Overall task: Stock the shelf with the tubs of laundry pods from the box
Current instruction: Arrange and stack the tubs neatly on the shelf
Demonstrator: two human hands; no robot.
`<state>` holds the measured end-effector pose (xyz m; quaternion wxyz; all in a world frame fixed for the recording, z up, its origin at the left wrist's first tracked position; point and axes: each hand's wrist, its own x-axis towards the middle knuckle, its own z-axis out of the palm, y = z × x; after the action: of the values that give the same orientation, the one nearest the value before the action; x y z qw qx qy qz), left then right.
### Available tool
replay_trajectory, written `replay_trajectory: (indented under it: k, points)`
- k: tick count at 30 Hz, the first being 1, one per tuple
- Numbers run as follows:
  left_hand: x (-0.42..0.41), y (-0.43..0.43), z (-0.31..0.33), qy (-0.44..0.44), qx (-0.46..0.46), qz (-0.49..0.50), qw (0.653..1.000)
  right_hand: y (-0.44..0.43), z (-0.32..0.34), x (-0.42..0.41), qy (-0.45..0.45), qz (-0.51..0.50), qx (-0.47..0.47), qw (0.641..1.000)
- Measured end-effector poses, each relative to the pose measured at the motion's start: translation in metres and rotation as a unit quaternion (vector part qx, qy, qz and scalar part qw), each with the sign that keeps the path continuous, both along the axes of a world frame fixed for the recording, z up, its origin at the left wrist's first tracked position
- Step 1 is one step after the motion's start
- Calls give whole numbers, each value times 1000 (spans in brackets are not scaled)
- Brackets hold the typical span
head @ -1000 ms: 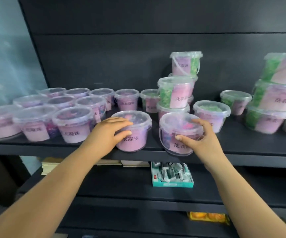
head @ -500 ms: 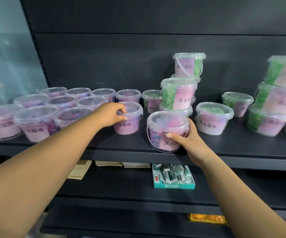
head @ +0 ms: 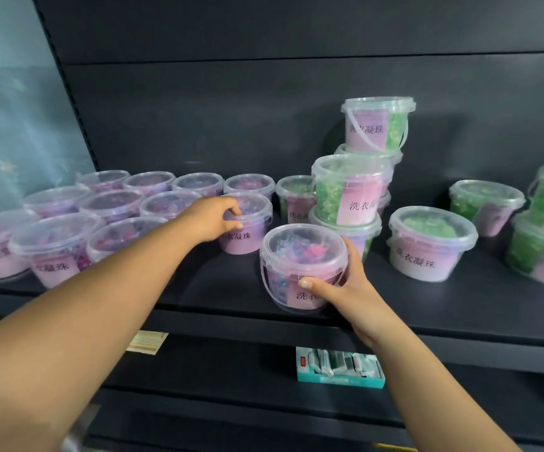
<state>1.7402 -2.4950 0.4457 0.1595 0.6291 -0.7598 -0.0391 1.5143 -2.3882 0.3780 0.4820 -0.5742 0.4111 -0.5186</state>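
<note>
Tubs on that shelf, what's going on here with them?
A person is stocking the dark shelf with tubs of laundry pods. Their left hand grips the lid of a purple tub beside the purple rows, while the right hand holds a second purple tub at the shelf's front edge. To the right, green tubs stand stacked.

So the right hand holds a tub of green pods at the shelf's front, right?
Not green: the head view shows the right hand holding a tub of pink and blue pods at the shelf's front.
</note>
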Motion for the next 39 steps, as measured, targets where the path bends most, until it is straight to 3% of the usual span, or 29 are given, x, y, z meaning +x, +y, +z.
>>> replay_trajectory:
  k: [5,8,11,15,25,35,39]
  points:
    - [13,9,15,79,10,-46,996,1,5,11,0,-8,1,1000]
    - [49,36,32,110,-95,-21,989,0,3,26,-5,-17,12,1000]
    - [95,70,23,77,-161,46,983,-3,2,54,-5,-1,27,1000]
    - [122,97,-8,17,-143,33,989,-10,0,99,-9,-4,25,1000]
    - [148,94,-31,14,-134,-46,990,-14,-3,143,-9,-75,5,997]
    - [151,88,-31,34,-153,-92,983,-9,-2,150,1,-119,-21,993]
    - [138,92,-24,77,-170,-116,975,-4,0,144,20,-83,5,996]
